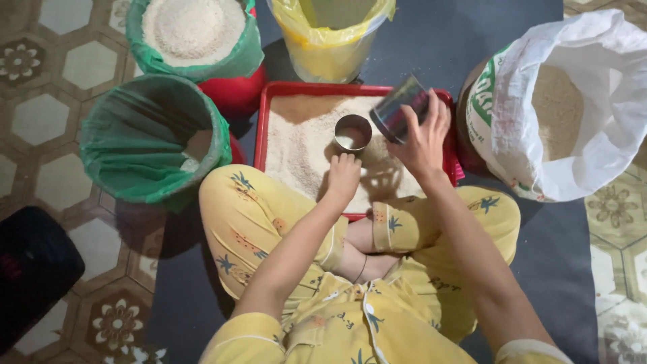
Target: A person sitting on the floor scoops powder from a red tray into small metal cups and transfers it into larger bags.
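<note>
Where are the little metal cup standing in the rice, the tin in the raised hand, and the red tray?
small metal cup (352, 132), head view, on its rim.
tilted tin (399, 110), head view, on its side wall, held by the right hand (423, 140).
red tray (317, 88), head view, on its far rim.

Floor (40, 128): hexagonal tiles, beige with brown floral insets, visible left of the grip and at the far right edge. A dark blue-grey mat (458, 40) covers the floor under and beyond the grip. Light comes from overhead, casting soft shadows; a black object (30, 269) lies lower left.
</note>
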